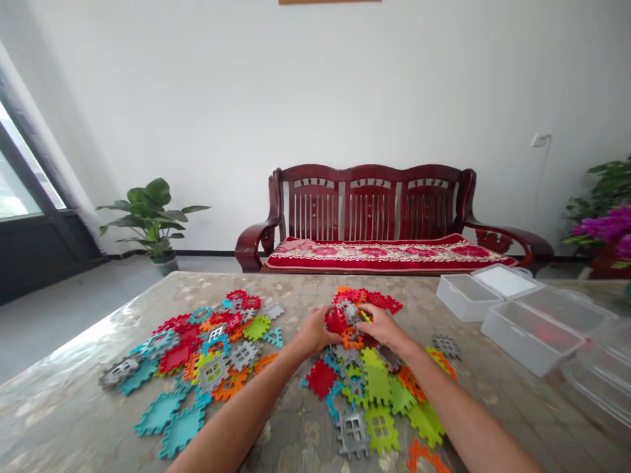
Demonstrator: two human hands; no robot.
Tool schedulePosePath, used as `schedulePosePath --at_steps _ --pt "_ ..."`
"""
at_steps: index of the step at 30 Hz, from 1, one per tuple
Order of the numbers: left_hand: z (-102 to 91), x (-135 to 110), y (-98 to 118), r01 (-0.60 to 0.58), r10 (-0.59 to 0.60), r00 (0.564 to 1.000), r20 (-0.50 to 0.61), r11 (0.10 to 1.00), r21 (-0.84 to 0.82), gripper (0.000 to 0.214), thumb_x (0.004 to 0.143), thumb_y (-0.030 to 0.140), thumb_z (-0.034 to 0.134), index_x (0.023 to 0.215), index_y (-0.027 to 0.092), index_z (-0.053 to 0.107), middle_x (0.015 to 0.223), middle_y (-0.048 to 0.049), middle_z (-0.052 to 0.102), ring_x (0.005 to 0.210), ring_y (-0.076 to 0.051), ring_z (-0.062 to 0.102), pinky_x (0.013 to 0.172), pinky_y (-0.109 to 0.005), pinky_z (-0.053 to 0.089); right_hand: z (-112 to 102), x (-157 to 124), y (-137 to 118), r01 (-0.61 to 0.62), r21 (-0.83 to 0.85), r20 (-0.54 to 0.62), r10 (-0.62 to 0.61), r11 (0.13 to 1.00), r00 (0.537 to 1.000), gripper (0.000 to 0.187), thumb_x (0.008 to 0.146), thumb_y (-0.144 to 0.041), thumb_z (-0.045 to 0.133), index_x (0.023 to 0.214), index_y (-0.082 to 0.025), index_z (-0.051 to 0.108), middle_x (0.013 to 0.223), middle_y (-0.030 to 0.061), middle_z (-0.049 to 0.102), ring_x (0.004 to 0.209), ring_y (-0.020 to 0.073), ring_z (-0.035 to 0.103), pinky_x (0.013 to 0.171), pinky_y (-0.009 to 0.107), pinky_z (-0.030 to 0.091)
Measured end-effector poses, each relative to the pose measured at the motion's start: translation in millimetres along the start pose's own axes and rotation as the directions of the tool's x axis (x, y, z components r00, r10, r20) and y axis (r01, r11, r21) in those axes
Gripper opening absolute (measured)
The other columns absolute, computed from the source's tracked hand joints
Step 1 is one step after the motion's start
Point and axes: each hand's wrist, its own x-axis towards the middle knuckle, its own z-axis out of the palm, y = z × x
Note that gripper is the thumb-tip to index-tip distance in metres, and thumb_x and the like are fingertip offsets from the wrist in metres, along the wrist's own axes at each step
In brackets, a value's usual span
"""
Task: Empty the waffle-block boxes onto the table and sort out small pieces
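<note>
My left hand (316,330) is closed on a rounded red plastic piece (336,320) at the far side of the right-hand pile. Opposite it, my right hand (383,326) pinches a small yellow-green piece (365,316), whose shape I cannot make out. Grey and orange toothed building pieces (351,338) lie between and just below the hands. Nearer to me spread more interlocking panels, among them a lime green panel (377,378), a red panel (321,379) and a grey window panel (352,432). Several red pieces (379,300) lie behind my hands.
A second pile of mixed toothed panels (211,348) covers the table's left part. Clear plastic boxes (532,328) stand at the right, one with its lid up. Across the table (296,433) is a dark red wooden bench (369,197); a potted plant (152,217) stands left.
</note>
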Motion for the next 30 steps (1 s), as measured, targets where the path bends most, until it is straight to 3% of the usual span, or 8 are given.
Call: schedulePosePath --at_steps 5,10,15,19,22,24,27,30 --pt "-8.5 -3 -3 0.0 0.0 0.999 -0.035 1.0 0.015 0.064 0.063 0.018 0.077 0.125 0.021 0.06 0.115 -0.0037 0.069 0.107 -0.023 0.063 0.098 -0.034 0.048 21 1 -17 0.031 0.142 0.139 -0.051 0.989 0.989 0.033 0.068 -0.022 0.059 0.098 -0.018 0.074 0.1 0.0035 0.077 0.097 0.0268 0.069 0.093 0.041 0.052" --pt "-44.4 -20 -9 0.006 -0.003 1.0 -0.03 0.995 0.098 0.066 0.065 0.01 0.071 0.129 0.021 0.059 0.124 -0.0083 0.065 0.114 -0.027 0.061 0.101 -0.037 0.047 39 -5 -43 0.076 0.323 0.301 -0.178 0.943 0.937 0.05 0.069 -0.027 0.069 0.119 -0.02 0.068 0.123 0.0047 0.071 0.114 0.0255 0.065 0.101 0.039 0.049" --pt "-69.6 -51 12 -0.005 0.041 0.997 -0.07 0.888 0.459 0.073 0.076 0.007 0.059 0.146 0.021 0.045 0.155 -0.0176 0.038 0.144 -0.036 0.032 0.115 -0.051 0.033 1 -1 -26 0.08 0.192 0.143 -0.109 0.978 0.984 0.045 0.074 -0.036 0.068 0.115 -0.018 0.069 0.121 0.0106 0.071 0.111 0.0263 0.067 0.101 0.043 0.049" --pt "-30.5 -81 53 -0.263 0.234 0.965 0.121 0.882 0.391 0.069 0.084 0.043 0.065 0.148 0.028 0.042 0.159 -0.0127 0.035 0.15 -0.039 0.019 0.119 -0.061 0.019 -58 -4 25 0.029 -0.04 -0.124 -0.033 0.999 0.992 0.039 0.077 -0.033 0.06 0.11 -0.015 0.071 0.113 0.0131 0.074 0.106 0.0269 0.069 0.098 0.043 0.051" --pt "13.1 -101 75 -0.511 0.421 0.846 0.327 0.814 0.276 0.09 0.074 0.07 0.065 0.151 0.035 0.035 0.161 -0.0147 0.029 0.149 -0.044 0.016 0.114 -0.072 0.014 -99 -15 67 -0.069 -0.264 -0.265 -0.004 0.962 0.964 0.036 0.077 -0.032 0.059 0.106 -0.018 0.073 0.106 0.0124 0.076 0.102 0.0286 0.07 0.096 0.043 0.051" --pt "32.3 -108 82 -0.562 0.453 0.809 0.376 0.783 0.266 0.096 0.073 0.077 0.059 0.153 0.033 0.032 0.162 -0.0177 0.026 0.149 -0.045 0.014 0.113 -0.075 0.009 -119 -24 90 -0.114 -0.376 -0.331 -0.018 0.92 0.943 0.034 0.077 -0.036 0.061 0.104 -0.02 0.074 0.107 0.0119 0.076 0.103 0.0301 0.069 0.096 0.044 0.05" --pt "38.4 -108 80 -0.527 0.401 0.836 0.374 0.776 0.346 0.094 0.073 0.077 0.059 0.151 0.03 0.037 0.16 -0.0205 0.03 0.147 -0.047 0.021 0.111 -0.077 0.004 -134 -33 109 -0.093 -0.407 -0.31 -0.042 0.909 0.95 0.036 0.08 -0.04 0.056 0.104 -0.02 0.074 0.105 0.0114 0.076 0.101 0.029 0.07 0.094 0.043 0.051" --pt "26.2 -105 70 -0.457 0.343 0.885 0.315 0.772 0.441 0.08 0.076 0.066 0.064 0.146 0.031 0.045 0.152 -0.019 0.042 0.14 -0.044 0.035 0.112 -0.076 0.006 -133 -35 114 -0.049 -0.458 -0.301 -0.103 0.887 0.948 0.035 0.081 -0.039 0.052 0.1 -0.021 0.075 0.106 0.0106 0.076 0.103 0.0285 0.068 0.096 0.043 0.049"
